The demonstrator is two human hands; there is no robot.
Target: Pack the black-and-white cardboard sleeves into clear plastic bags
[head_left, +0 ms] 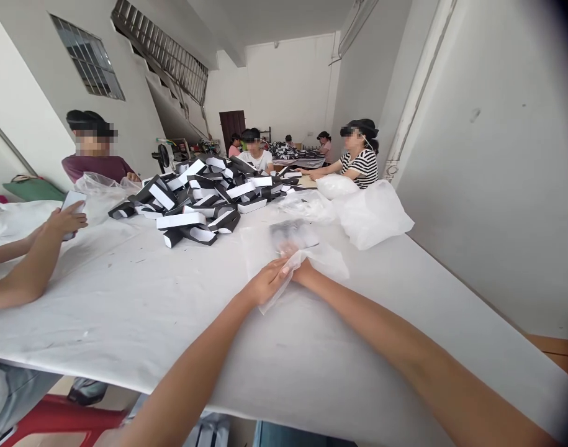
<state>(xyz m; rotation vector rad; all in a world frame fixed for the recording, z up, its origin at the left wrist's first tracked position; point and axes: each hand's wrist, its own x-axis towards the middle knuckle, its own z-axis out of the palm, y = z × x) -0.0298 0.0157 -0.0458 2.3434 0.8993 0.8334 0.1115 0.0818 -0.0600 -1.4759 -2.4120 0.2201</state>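
Observation:
A clear plastic bag (329, 266) lies on the white-covered table in front of me. My left hand (270, 280) pinches its near edge, thumb on top of the film. My right hand (303, 270) reaches into the bag's mouth, close beside the left; its fingers show only blurred through the plastic, so their grip is unclear. Just past those fingertips, inside or under the film, is a dark, blurred item (293, 234) whose kind I cannot make out.
Black-and-white folded card boxes (204, 192) form a large heap on the table (139, 304). White plastic bags (372, 211) lie at the right. A co-worker's hands (68, 217) hold a phone-like object at left. Other people sit around. A red stool (64, 419) stands below.

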